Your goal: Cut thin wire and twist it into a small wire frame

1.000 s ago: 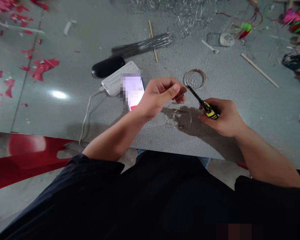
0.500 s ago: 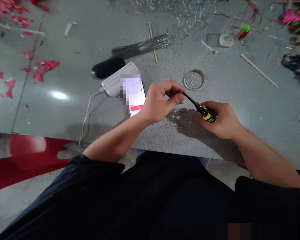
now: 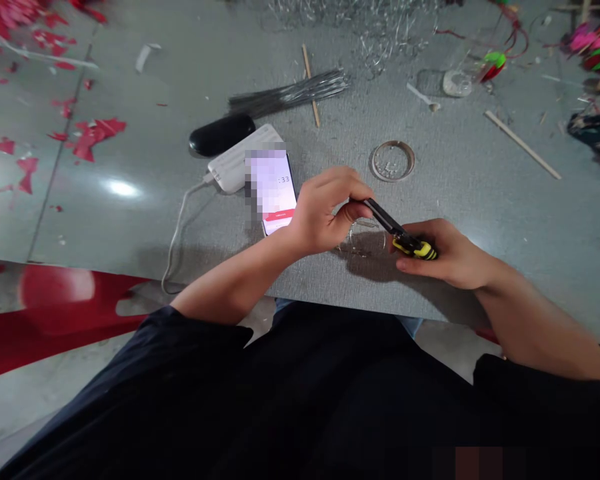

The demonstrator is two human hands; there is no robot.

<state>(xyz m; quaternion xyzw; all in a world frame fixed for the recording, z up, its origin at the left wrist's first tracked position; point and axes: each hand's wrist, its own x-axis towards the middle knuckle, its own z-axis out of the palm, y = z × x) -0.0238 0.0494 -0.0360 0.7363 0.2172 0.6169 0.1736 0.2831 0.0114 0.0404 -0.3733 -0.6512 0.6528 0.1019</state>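
My right hand [image 3: 443, 253] is closed around the yellow-and-black handles of long-nosed pliers [image 3: 384, 217], whose dark jaws point up and left. At the jaw tip my left hand [image 3: 327, 207] has its thumb and fingers pinched together; whatever lies between them is too small or hidden to name. Below the hands, thin bent wire pieces [image 3: 367, 239] rest on the table, partly covered by my left hand. Just beyond the pliers sits a shallow ring-shaped dish [image 3: 393, 161] with small clear bits inside.
Left of my left hand lie a lit phone [image 3: 275, 190], a white power bank [image 3: 245, 157] with a cable, and a black case [image 3: 223, 135]. Farther back are a bundle of straight wires [image 3: 290, 92], a wooden stick [image 3: 523, 145] and tangled wire [image 3: 380, 27]. Red scraps [image 3: 97, 137] litter the left.
The pliers and my right hand have dropped slightly, and the jaws have turned to show more of their side. My left hand remains pinched at their tip. The view has shifted a little.
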